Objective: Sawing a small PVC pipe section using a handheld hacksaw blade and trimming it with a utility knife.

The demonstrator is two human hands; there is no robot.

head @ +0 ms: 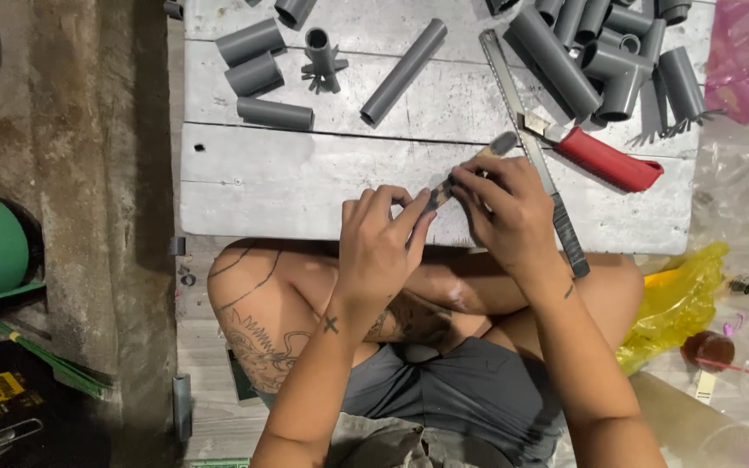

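Two hands pinch a thin grey strip over the near edge of a whitewashed plank table.

The left hand [381, 238] and right hand [506, 208] both close their fingertips on the strip [470, 169], a slim, flat, pale-tipped piece slanting up to the right, just beside the metal ruler [530, 147]. Both grips are narrow, so the strip could slip or twist free. The red-handled knife [604, 158] lies near the right hand, so a careless reach might meet its blade. Short grey pipe pieces [266, 74] could roll if the table is bumped.
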